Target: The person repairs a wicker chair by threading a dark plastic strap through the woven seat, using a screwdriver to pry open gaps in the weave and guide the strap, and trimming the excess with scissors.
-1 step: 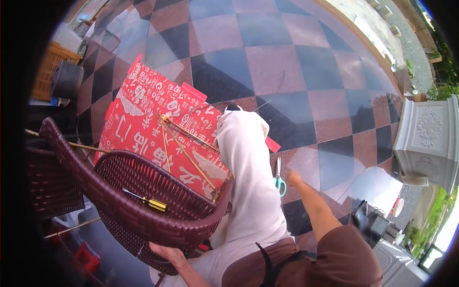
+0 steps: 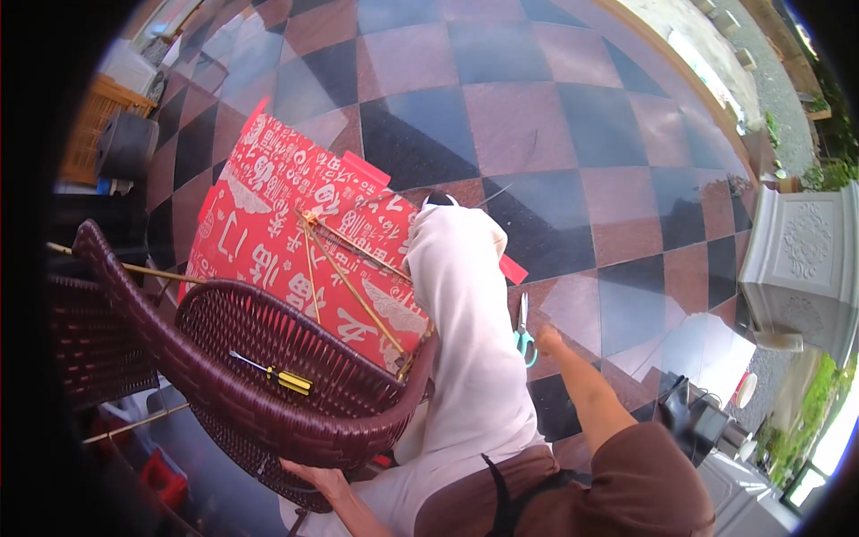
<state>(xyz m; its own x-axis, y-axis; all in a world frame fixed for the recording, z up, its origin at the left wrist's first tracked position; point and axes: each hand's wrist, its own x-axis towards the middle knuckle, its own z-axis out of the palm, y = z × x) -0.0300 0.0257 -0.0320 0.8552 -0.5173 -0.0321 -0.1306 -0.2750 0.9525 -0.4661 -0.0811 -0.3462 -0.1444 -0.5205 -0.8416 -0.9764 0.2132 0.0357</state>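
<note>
A dark brown woven wicker piece [image 2: 268,403], curved along its rim, lies on the left with a yellow-handled screwdriver [image 2: 286,380] inside. My left hand [image 2: 318,474] grips its lower edge. My right hand [image 2: 546,340] is low at the floor beside teal-handled scissors [image 2: 526,356]; whether its fingers touch them is unclear. A red patterned sheet [image 2: 242,233] with white markings lies under gold-coloured rods [image 2: 349,277]. My pale trouser leg [image 2: 465,313] extends between the wicker piece and the scissors.
The floor [image 2: 501,125] has dark and reddish checks. A second wicker piece [image 2: 103,340] is at far left. A white carved pillar base [image 2: 796,259] stands right, dark bags or cases [image 2: 693,430] lower right. An orange slatted item [image 2: 103,116] is upper left.
My right hand has shifted slightly down and left, closer to the scissors' handles. The view has moved very slightly; my left hand still holds the wicker piece.
</note>
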